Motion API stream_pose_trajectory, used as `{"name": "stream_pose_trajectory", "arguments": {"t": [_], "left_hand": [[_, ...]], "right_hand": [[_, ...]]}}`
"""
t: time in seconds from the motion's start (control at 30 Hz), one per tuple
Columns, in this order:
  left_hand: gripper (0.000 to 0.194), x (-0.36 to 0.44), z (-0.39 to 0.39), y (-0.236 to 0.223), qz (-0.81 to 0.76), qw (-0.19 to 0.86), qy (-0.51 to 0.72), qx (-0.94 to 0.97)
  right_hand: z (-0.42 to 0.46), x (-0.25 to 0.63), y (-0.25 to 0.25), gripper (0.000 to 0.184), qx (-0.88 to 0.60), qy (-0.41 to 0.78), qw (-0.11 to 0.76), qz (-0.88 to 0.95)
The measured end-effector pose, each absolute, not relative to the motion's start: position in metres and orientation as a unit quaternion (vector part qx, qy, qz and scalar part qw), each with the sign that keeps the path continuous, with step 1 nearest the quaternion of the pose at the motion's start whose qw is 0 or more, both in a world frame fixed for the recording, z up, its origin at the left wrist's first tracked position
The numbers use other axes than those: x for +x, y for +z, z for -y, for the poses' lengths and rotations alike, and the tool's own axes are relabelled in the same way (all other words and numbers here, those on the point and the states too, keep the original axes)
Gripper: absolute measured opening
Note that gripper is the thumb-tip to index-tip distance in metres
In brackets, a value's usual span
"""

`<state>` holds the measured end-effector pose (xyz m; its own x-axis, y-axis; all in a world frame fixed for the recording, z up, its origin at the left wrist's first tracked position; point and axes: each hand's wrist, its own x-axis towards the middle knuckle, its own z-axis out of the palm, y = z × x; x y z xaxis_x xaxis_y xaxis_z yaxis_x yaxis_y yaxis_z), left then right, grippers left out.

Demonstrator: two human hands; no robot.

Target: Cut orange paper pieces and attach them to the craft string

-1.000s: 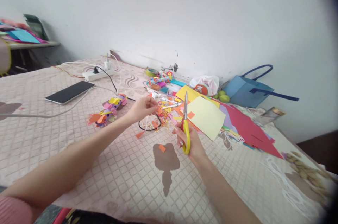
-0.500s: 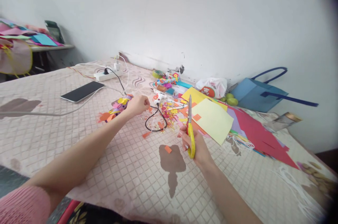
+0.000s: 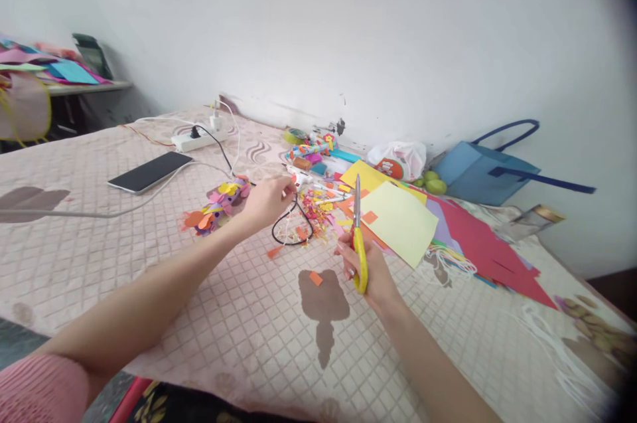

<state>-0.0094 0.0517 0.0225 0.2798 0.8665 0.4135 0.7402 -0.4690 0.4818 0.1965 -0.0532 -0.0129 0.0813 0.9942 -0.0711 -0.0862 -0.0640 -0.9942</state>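
Observation:
My right hand [image 3: 369, 271] grips yellow-handled scissors [image 3: 357, 237], blades closed and pointing up and away, above the quilted bed cover [image 3: 209, 317]. My left hand [image 3: 269, 198] reaches forward with its fingertips pinched at the edge of a heap of small coloured paper scraps [image 3: 318, 207], right by a looped black cable [image 3: 291, 227]; what it pinches is too small to tell. A colourful paper-flower craft [image 3: 216, 204] lies just left of that hand. Pale yellow paper [image 3: 398, 220] lies on a stack of coloured sheets beside the scissors.
A phone [image 3: 149, 172] on a white cable and a power strip [image 3: 196, 139] lie at the back left. Red sheets [image 3: 485, 252], a blue bag [image 3: 480, 174], a plastic bag [image 3: 398, 159] and green fruits [image 3: 432, 182] sit right. A glue gun [image 3: 301, 177] lies among craft supplies.
My left hand drew back from the scrap heap toward the flower craft, then reached forward to the scraps again. My right hand kept hold of the scissors, hardly moving. The view shifted slightly.

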Motion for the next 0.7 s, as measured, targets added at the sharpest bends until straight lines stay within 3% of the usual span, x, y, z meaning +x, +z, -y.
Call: {"name": "stream_pose_trajectory", "arguments": {"t": [0.17,0.3,0.5,0.7], "left_hand": [[0.012,0.016,-0.014,0.014,-0.312,0.305,0.181,0.881],[0.015,0.025,0.004,0.006,-0.284,0.306,0.094,0.904],[0.009,0.026,0.007,-0.001,-0.268,0.287,0.082,0.916],[0.013,0.026,0.000,-0.003,-0.291,0.393,0.138,0.861]], "right_hand": [[0.053,0.198,-0.011,0.030,-0.504,0.519,0.530,0.443],[0.053,0.198,-0.011,0.031,-0.505,0.526,0.526,0.437],[0.052,0.199,-0.012,0.030,-0.489,0.539,0.537,0.427],[0.049,0.202,-0.014,0.028,-0.435,0.621,0.535,0.371]]}}
